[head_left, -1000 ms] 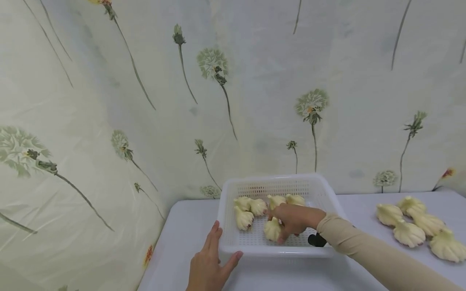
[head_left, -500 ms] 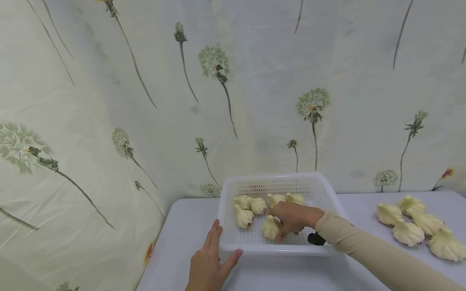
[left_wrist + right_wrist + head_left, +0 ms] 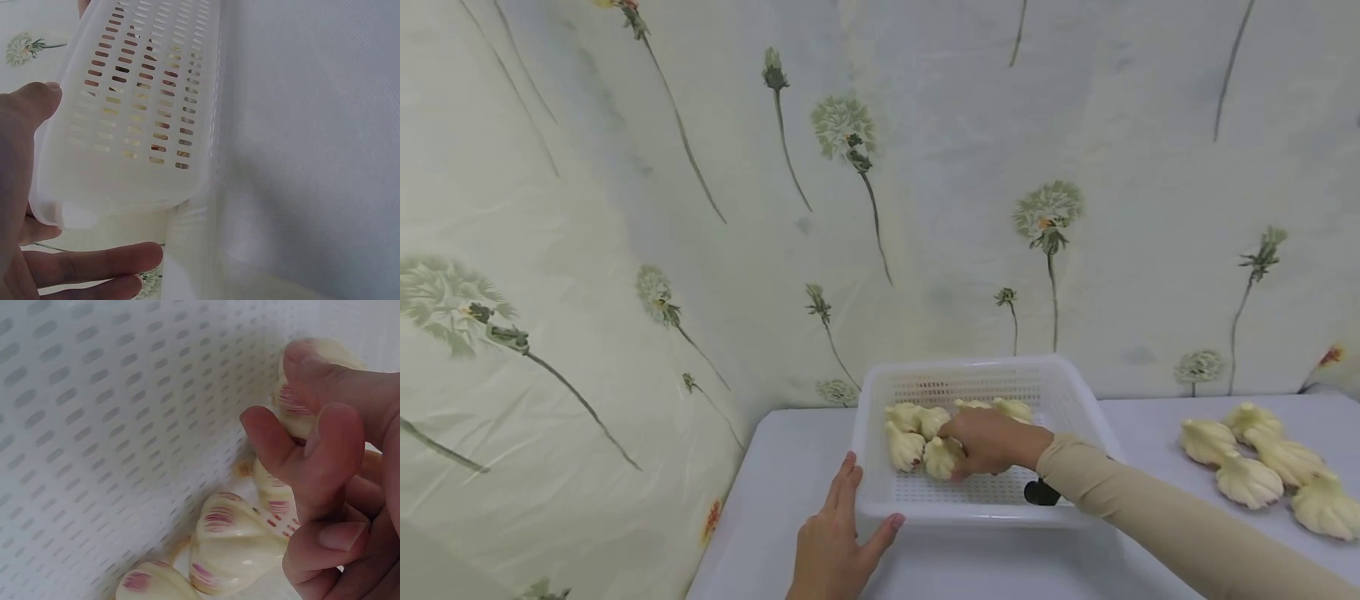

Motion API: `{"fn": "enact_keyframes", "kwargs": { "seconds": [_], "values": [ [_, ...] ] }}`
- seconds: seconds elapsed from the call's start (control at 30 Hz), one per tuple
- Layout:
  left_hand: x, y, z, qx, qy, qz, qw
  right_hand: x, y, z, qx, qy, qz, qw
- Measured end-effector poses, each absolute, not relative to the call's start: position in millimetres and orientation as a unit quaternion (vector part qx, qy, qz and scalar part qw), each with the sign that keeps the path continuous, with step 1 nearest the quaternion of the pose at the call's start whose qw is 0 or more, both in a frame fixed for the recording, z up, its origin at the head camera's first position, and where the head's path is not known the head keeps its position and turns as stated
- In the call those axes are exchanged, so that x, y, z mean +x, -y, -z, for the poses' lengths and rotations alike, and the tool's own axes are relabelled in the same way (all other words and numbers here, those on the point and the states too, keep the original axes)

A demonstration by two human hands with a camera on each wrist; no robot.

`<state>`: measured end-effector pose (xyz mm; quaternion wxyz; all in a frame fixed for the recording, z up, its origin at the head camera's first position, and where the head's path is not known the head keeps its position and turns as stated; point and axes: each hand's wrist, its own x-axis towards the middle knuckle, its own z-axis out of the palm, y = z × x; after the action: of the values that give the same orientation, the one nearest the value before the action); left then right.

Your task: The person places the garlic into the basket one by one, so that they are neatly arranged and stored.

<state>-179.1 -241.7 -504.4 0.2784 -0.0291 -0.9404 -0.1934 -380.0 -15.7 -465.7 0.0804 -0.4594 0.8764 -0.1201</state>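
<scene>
In the white perforated basket, my right hand grips a pale garlic bulb between thumb and fingers. The thumb presses the held garlic bulb in the right wrist view. Close to its left lies another garlic bulb, with others behind it. More bulbs, partly covered by my right hand, lie toward the back wall, including one near the middle. My left hand rests against the basket's front left corner, fingers spread and thumb at the rim.
Several garlic bulbs lie in a group on the white tablecloth, right of the basket. A dandelion-print curtain hangs behind the table. Something black shows under my right wrist.
My right hand has moved left inside the basket, bringing its garlic bulb closer to the bulbs at the left. My left hand stays at the corner.
</scene>
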Motion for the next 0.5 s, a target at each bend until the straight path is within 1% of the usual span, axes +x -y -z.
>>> {"fn": "enact_keyframes", "kwargs": {
  "seconds": [0.13, 0.5],
  "values": [
    [-180.0, 239.9, 503.0, -0.028, 0.942, 0.188, 0.276, -381.4, 15.6, 467.1, -0.451, -0.882, 0.125, 0.053],
    [-180.3, 239.9, 502.5, -0.022, 0.944, 0.191, 0.267, -384.4, 12.8, 469.2, -0.382, -0.914, 0.133, -0.011]
  ]
}}
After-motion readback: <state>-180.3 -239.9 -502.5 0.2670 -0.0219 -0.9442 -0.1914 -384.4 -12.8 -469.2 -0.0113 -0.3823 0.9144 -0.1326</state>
